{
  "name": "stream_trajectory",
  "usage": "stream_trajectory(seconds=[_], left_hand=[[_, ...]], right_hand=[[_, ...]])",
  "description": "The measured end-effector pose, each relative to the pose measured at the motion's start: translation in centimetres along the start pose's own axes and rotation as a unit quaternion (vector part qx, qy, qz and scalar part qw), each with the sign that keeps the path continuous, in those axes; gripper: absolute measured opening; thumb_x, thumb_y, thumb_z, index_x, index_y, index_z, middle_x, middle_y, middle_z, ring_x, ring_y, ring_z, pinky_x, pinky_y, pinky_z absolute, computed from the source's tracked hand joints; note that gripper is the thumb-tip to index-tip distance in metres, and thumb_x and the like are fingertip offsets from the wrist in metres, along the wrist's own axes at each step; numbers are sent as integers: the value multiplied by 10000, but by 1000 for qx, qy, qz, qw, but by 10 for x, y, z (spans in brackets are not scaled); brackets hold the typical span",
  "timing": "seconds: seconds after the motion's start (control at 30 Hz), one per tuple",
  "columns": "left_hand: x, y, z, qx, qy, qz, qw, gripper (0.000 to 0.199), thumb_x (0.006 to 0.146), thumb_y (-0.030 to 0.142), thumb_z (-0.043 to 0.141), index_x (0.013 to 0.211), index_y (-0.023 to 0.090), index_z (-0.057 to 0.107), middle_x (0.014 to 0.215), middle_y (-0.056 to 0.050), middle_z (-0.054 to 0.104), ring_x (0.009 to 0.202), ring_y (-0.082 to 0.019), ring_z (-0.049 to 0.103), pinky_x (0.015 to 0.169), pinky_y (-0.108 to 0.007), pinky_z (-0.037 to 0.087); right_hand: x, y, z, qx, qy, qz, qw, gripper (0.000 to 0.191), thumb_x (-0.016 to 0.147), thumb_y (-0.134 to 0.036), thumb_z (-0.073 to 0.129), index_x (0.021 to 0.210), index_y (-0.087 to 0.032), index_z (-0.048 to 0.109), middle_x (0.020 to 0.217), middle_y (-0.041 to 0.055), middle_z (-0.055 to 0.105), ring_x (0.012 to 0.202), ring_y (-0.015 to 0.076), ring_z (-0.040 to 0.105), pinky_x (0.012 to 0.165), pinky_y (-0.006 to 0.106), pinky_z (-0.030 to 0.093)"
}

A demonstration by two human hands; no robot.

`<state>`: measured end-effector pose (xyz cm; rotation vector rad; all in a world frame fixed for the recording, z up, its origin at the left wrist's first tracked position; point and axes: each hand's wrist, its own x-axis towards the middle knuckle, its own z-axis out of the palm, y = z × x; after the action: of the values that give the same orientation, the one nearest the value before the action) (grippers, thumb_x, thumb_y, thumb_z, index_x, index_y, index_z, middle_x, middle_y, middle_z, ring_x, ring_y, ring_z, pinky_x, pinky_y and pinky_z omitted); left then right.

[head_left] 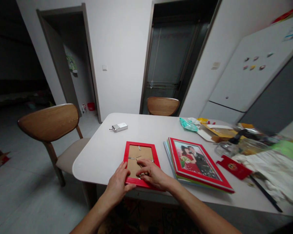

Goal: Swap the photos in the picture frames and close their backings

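Observation:
A red picture frame lies face down at the table's near edge, showing its brown backing board. Small metal clips sit at the sides of the backing, with a thin dark piece near its middle. My left hand grips the frame's lower left corner, fingers along the side and thumb on the bottom edge. Over the lower right part, my right hand has its bent fingers apart, fingertips touching the backing near the bottom clip. The palm hides the frame's lower right corner.
To the right is a stack of frames topped by a red-framed couple photo. Beyond it lie a red packet, a black strip, white cloth and plastic packaging. A small silver-white box is at the back left. Wooden chairs stand around the table.

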<state>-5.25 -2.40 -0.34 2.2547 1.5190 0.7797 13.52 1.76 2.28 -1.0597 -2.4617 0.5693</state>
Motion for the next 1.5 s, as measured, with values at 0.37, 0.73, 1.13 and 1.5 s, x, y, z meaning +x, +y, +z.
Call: stream_trajectory(seconds=[0.37, 0.73, 1.13, 1.5], left_hand=[[0, 1, -1, -12, 3, -2, 1000, 250, 616, 316, 660, 769, 188, 508, 1285, -142, 378, 1216, -248, 283, 975, -434, 290], [2, 13, -9, -4, -21, -43, 999, 277, 597, 314, 680, 740, 160, 500, 1274, -190, 375, 1209, -271, 290, 971, -423, 301], [1, 4, -4, -31, -1, -25, 999, 295, 566, 271, 704, 754, 170, 501, 1278, -169, 379, 1210, -271, 288, 972, -435, 296], [2, 4, -6, -22, -4, -11, 1000, 302, 583, 300, 692, 780, 166, 507, 1274, -176, 383, 1209, -272, 289, 975, -433, 292]], right_hand=[[17, 7, 13, -12, 72, 41, 996, 179, 712, -263, 522, 820, -209, 655, 999, 62, 568, 971, 188, 474, 848, 326, 339], [73, 7, 31, -161, 125, 142, 969, 223, 770, -274, 443, 822, -204, 649, 831, 69, 602, 802, 171, 505, 721, 260, 340], [72, 41, 16, -184, 132, 256, 940, 298, 801, -252, 370, 934, -150, 616, 929, 102, 559, 887, 190, 456, 755, 263, 314], [66, 36, 5, -175, 110, 250, 946, 365, 753, -211, 406, 1094, -216, 536, 979, 85, 543, 899, 197, 453, 741, 277, 328]])
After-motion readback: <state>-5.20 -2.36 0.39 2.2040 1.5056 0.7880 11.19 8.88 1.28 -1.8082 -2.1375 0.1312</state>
